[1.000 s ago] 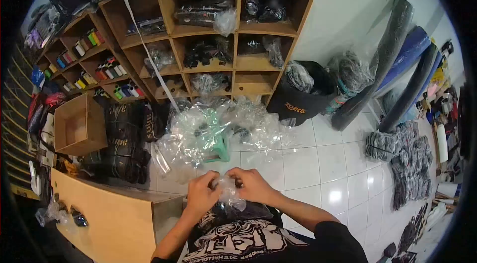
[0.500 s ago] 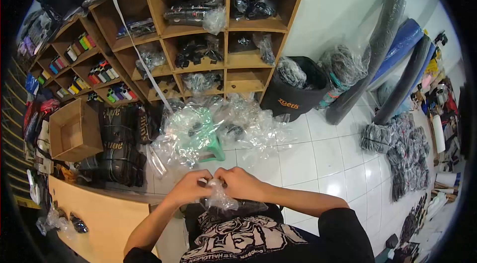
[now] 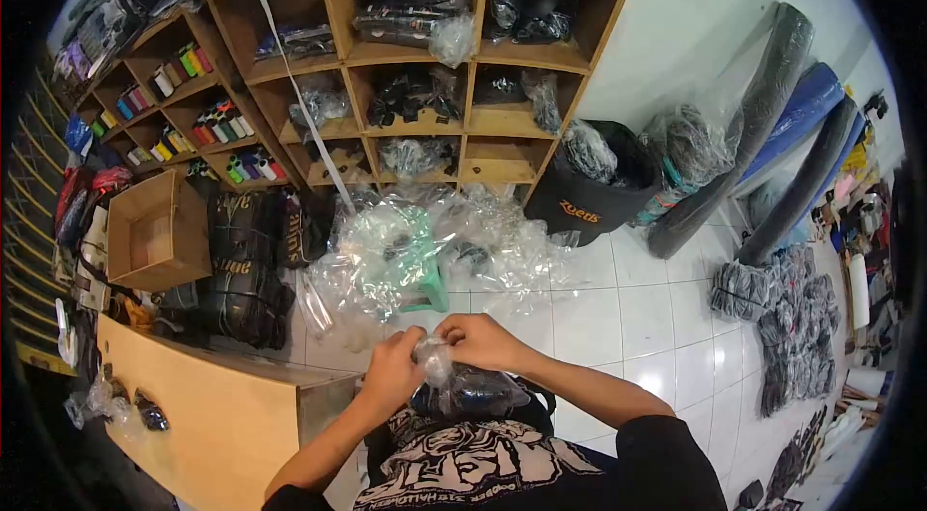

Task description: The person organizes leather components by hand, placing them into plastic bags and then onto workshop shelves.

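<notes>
My left hand (image 3: 394,374) and my right hand (image 3: 481,340) both pinch the gathered neck of a clear plastic bag (image 3: 470,389) filled with dark items. The bag rests against my lap, just above my black printed shirt (image 3: 473,463). The fingers of both hands meet at the twisted top of the bag, which hides what is inside the knot.
A heap of clear plastic bags (image 3: 425,245) covers a green stool (image 3: 432,291) ahead. Wooden shelves (image 3: 406,67) stand behind it. A wooden counter (image 3: 222,405) is on my left, an open cardboard box (image 3: 154,233) beyond it. Fabric rolls (image 3: 763,134) and dark bundles (image 3: 787,318) lie at right.
The bag's neck has been twisted tighter between my hands and the full bag now shows lower, against my lap. My view has shifted slightly.
</notes>
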The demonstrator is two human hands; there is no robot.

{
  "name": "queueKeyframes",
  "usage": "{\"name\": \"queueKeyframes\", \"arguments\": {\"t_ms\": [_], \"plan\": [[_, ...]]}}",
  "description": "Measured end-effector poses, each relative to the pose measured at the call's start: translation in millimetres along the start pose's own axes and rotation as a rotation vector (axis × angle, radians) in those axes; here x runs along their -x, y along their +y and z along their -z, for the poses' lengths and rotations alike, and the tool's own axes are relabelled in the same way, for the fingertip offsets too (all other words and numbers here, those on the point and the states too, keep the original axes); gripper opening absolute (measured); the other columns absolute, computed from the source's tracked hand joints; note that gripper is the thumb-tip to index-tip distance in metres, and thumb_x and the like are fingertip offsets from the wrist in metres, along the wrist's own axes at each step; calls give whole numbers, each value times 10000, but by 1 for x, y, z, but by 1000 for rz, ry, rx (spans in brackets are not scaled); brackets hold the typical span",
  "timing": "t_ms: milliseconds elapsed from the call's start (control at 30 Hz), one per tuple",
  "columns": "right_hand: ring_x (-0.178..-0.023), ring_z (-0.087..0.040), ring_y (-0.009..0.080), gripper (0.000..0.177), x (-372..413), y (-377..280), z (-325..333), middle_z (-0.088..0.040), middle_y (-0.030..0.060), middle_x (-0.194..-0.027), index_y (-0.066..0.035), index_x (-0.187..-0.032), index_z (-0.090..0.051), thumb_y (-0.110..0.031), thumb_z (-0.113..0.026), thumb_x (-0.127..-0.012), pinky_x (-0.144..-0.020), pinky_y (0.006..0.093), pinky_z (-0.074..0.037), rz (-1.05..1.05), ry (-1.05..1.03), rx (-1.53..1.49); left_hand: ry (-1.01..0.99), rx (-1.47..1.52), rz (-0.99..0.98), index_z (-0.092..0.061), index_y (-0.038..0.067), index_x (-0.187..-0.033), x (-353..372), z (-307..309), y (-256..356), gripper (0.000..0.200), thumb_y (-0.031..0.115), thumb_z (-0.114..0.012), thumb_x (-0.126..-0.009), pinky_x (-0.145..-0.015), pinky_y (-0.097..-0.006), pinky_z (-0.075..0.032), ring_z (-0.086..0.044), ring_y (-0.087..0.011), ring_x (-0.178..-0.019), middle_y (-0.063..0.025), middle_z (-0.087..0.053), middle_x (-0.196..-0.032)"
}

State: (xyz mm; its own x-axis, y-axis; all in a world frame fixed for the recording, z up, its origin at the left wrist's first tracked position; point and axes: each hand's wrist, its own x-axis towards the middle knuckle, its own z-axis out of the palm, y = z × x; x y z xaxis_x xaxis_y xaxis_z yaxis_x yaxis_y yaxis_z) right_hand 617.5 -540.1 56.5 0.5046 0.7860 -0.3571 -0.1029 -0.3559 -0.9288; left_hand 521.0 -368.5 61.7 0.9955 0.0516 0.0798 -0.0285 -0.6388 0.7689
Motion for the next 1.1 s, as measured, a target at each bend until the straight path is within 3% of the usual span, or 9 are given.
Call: {"name": "queueKeyframes", "arguments": {"t_ms": [100, 167, 300, 500, 567, 667, 733, 933, 1100], "plan": [[-744, -634, 156, 317, 3, -4, -3, -658, 111, -832, 41, -1021, -587, -132, -687, -774, -650, 282, -497, 52, 94, 109, -94, 187, 140, -540, 2, -970, -6, 3, -9, 300, 61, -672, -708, -572, -321, -466, -620, -224, -649, -180, -620, -794], [-708, -667, 309, 305, 2, -8, -7, -650, 185, -761, 38, -970, -570, -158, -670, -759, -630, 366, -515, 139, 199, 387, -221, 466, 255, -532, -21, -1011, -3, 10, -8, 298, 21, -632, -733, -584, -281, -473, -616, -136, -712, -111, -620, -838], [-709, -625, 441, 294, -2, -18, -17, -618, 253, -713, 38, -924, -517, -185, -637, -775, -655, 478, -503, 143, 207, 614, -178, 708, 230, -530, -40, -1010, -1, 7, -16, 283, 3, -609, -741, -605, -245, -476, -591, -93, -766, -57, -598, -910], [-726, -633, 434, 303, -5, -24, -24, -616, 254, -714, 39, -1006, -476, -107, -596, -770, -659, 467, -515, 131, 179, 672, -215, 675, 336, -498, -10, -1067, 6, 7, -18, 357, 14, -620, -733, -740, -238, -470, -554, -101, -874, -51, -530, -978], [-713, -644, 404, 333, -9, -25, -20, -626, 243, -716, 26, -988, -506, -163, -651, -755, -675, 434, -517, 124, 185, 629, -80, 686, 282, -551, -28, -978, 9, 1, -19, 298, 48, -652, -708, -593, -246, -466, -573, -95, -691, -75, -615, -868], [-738, -664, 343, 391, -14, -17, -7, -645, 214, -745, 25, -1055, -514, -149, -666, -739, -695, 380, -521, 171, -13, 356, -10, 236, 260, -573, -22, -908, 8, 7, -12, 266, 103, -668, -693, -565, -272, -452, -554, -108, -618, -90, -600, -718], [-802, -648, 385, 475, -11, -8, -10, -652, 254, -859, 12, -1072, -551, -203, -712, -679, -724, 388, -512, 203, -97, 45, 55, 264, 243, -585, -14, -862, 8, 7, -13, 236, 124, -666, -688, -549, -295, -439, -539, -134, -568, -108, -572, -630], [-804, -635, 416, 460, -13, -14, -25, -642, 256, -802, 14, -1085, -543, -216, -673, -709, -722, 435, -504, 82, 116, 404, 113, 155, 185, -573, -14, -855, 1, -2, -15, 194, 112, -629, -719, -547, -323, -454, -559, -138, -589, -129, -575, -669], [-774, -631, 423, 412, -14, -19, -13, -629, 271, -773, 11, -1066, -549, -199, -645, -726, -700, 457, -496, 35, 156, 404, -169, 579, 286, -512, 4, -1044, -2, 13, -26, 291, 13, -580, -761, -648, -259, -475, -566, -114, -783, -61, -544, -928]]}}
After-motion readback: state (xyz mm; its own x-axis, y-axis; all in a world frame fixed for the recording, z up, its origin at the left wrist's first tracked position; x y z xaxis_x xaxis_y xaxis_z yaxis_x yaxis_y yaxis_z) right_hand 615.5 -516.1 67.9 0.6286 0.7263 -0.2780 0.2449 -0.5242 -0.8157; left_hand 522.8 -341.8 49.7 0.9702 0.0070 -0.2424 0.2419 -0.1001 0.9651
